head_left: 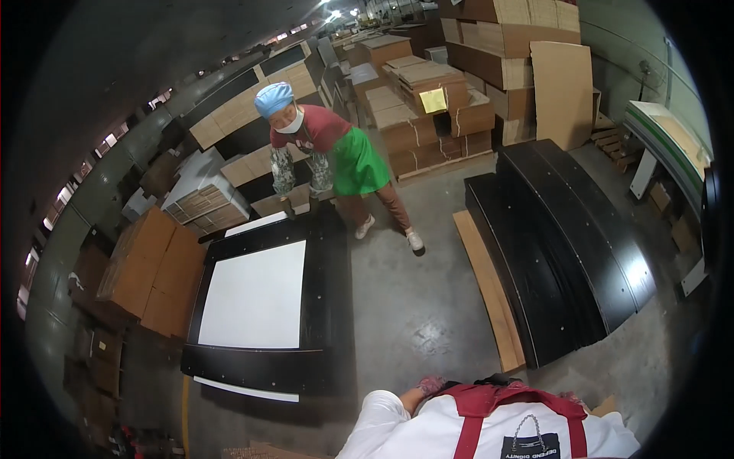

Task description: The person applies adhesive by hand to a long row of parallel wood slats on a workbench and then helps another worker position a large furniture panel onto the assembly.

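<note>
My left hand [430, 385], in a pinkish patterned glove, shows low in the view, close in front of my body. Only a sliver of my right hand [569, 398] appears past the red apron [489, 398]. The fingers of both hands are too small and hidden to read, and whether they hold anything cannot be made out. Some dark material [497, 379] shows between them at the apron's edge. Ahead and to the right lies a stack of long black panels [535, 260], with a bare wooden board [489, 294] along its left side.
At left, black panels [252, 366] lie around a white panel [256, 298]. A co-worker in a green apron [359, 164] leans over their far end. Brown cartons [145, 268] stand farther left; stacked boards [436, 122] rise behind. Grey floor [405, 306] runs between the stacks.
</note>
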Demonstrator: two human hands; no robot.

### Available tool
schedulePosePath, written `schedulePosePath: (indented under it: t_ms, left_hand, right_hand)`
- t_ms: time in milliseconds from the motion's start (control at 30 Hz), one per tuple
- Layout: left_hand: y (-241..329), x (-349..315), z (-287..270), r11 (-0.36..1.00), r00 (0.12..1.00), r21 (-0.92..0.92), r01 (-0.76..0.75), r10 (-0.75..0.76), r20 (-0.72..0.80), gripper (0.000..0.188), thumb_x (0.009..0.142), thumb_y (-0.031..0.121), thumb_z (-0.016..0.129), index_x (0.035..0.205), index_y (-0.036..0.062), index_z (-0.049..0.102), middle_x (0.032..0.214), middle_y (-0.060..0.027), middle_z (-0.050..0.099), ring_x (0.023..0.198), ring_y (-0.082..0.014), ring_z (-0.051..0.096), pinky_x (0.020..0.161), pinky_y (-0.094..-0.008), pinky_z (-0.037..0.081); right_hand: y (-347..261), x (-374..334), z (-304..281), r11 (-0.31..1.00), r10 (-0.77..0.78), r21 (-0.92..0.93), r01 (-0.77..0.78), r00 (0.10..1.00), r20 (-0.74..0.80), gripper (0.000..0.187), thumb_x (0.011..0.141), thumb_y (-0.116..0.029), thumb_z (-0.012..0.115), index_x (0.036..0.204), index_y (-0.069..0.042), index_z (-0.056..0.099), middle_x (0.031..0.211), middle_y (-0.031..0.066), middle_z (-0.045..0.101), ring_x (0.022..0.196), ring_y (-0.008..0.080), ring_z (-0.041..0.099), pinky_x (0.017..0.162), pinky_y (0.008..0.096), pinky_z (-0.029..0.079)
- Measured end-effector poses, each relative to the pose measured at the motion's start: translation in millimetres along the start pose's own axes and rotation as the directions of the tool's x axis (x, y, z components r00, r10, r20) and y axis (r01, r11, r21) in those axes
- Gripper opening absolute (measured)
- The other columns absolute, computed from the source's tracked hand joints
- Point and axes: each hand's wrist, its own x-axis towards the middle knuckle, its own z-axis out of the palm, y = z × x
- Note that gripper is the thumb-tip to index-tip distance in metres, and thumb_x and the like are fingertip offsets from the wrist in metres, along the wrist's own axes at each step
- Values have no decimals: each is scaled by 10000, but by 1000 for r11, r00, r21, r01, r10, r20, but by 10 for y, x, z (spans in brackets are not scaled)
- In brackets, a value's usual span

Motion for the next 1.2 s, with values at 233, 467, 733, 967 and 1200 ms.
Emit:
schedulePosePath:
  t_ms: [233, 467, 733, 967, 1200]
  left_hand:
    - [-102, 285, -131, 997, 911, 29, 70, -76, 406, 333, 880, 306, 421, 1053, 104, 620, 1047, -130, 618, 975, -338, 582, 824, -410, 479]
    - [-92, 150, -488, 967, 758, 241, 84, -219, 615, 352, 873, 261, 401, 1140, 123, 585, 1166, -131, 579, 1035, -359, 562, 889, -408, 457]
    - [-68, 67, -315, 979, 914, 17, 202, -195, 356, 281, 855, 205, 403, 978, 85, 625, 1048, -184, 612, 969, -317, 604, 821, -396, 490]
    - [249, 363, -545, 829, 765, -196, 524, -357, 536, 453, 864, 408, 434, 1131, 75, 586, 1151, -208, 564, 1083, -373, 524, 940, -404, 410]
    - [252, 392, -347, 904, 749, -75, 420, -299, 591, 465, 879, 427, 397, 1194, 119, 548, 1163, -176, 567, 1064, -356, 537, 903, -399, 416]
  right_hand:
    - [-118, -212, 198, 951, -163, -265, 159, 987, 7, 126, 769, -205, 560, 782, -82, 585, 783, 125, 605, 686, 260, 594, 586, 380, 480]
    - [428, -298, 150, 991, 123, 50, -123, 992, 4, 193, 779, -251, 558, 818, -66, 599, 798, 138, 617, 716, 261, 603, 617, 377, 479]
    - [459, -305, 371, 970, 169, 178, -164, 986, -10, 271, 790, -303, 557, 859, -48, 615, 814, 153, 630, 750, 261, 613, 653, 374, 478]
    - [266, -271, 521, 941, 165, 311, -133, 983, -77, 339, 799, -348, 555, 895, -32, 629, 829, 167, 642, 780, 262, 622, 685, 371, 477]
    - [680, -486, 769, 900, 308, 333, -282, 951, -29, 353, 805, -355, 554, 921, -32, 635, 831, 162, 646, 783, 258, 622, 689, 365, 477]
